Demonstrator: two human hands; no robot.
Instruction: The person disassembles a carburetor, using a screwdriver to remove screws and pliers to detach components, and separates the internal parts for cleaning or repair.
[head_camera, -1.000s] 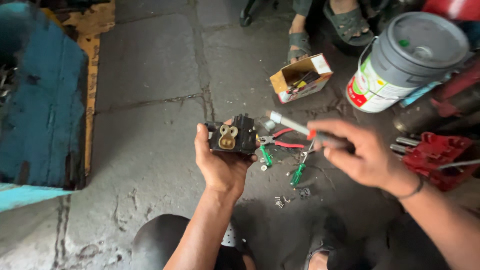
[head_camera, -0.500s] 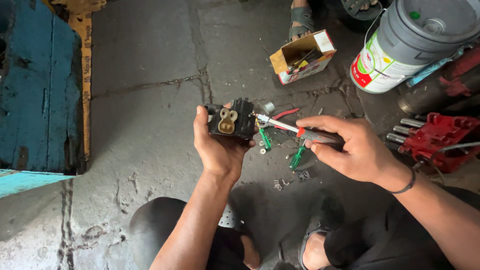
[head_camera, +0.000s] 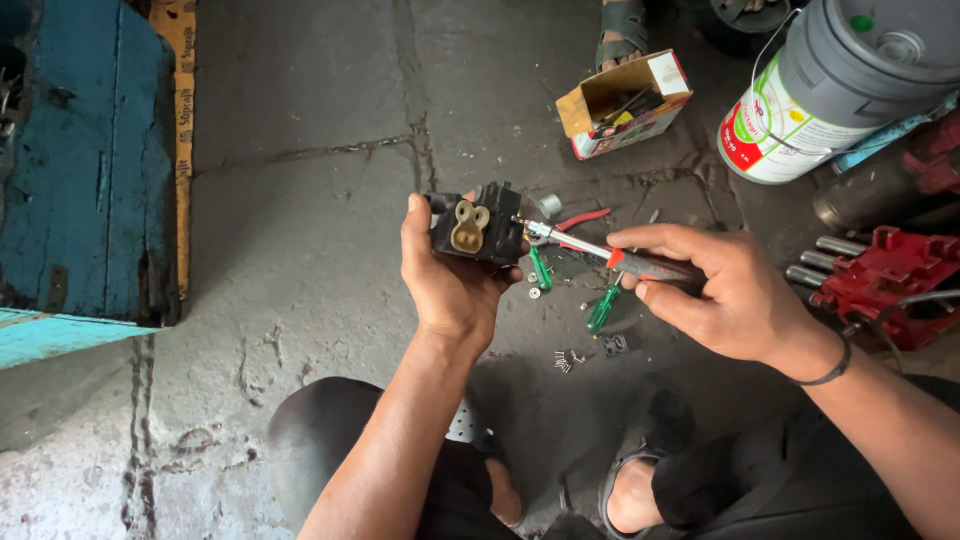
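Clamped in my left hand (head_camera: 452, 285) is a small black mechanical block (head_camera: 478, 226) with a brass-coloured plate on its upturned face; fingers wrap its far side, thumb on the near left edge, palm beneath. It is held clear of the floor, above my knees.

To the right of the block, my right hand (head_camera: 722, 290) is closed around the red-and-black handle of a screwdriver (head_camera: 600, 255). Its metal shaft runs nearly level, long axis right to left, and the tip meets the block's right side; whether it is seated in a fastener I cannot tell. The block therefore lies directly left of my tool grip, in line with the shaft. The left hand is the nearer one, being already on it.

Below and just right of the block, on the floor, lie a green-handled screwdriver (head_camera: 603, 308), a short green piece, a washer and a few small loose parts. A red-handled tool shows behind the shaft.

Well above and right of the block sits an open cardboard box (head_camera: 622, 104) with tools inside; further right, a grey-lidded bucket (head_camera: 835, 90) and a red metal assembly (head_camera: 880, 280). Far left of the block stands a worn blue wooden bench (head_camera: 80, 170).

Surface: cracked, stained concrete floor (head_camera: 300, 150). Another person's sandalled foot shows at the top edge.
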